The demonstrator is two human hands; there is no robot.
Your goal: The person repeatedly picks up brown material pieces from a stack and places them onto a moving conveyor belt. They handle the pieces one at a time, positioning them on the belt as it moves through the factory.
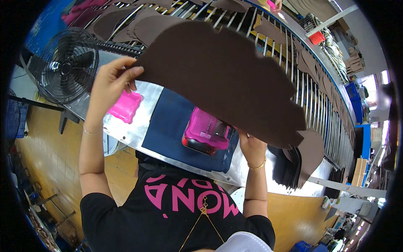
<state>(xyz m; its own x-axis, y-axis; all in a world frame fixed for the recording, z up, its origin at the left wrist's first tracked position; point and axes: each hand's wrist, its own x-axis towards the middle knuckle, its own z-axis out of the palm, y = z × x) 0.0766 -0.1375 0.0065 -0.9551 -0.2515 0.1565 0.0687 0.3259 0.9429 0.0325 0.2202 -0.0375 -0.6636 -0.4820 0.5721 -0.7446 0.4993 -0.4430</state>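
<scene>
A large dark brown flat cut piece, with one curved edge and one notched edge, is held up in front of me. My left hand pinches its left end between thumb and fingers. At the near right edge is my right hand, its fingers partly hidden beneath the piece. Below lies a dark blue mat, bearing a small pink plastic tray with a small dark object in it. A red and black item shows under that tray. Another pink tray sits near my left wrist.
A black fan stands at the left. Beyond the metal table runs a rack of metal rods carrying brown pieces. A stack of dark pieces lies right of my right hand. Another person's hand shows at the far side.
</scene>
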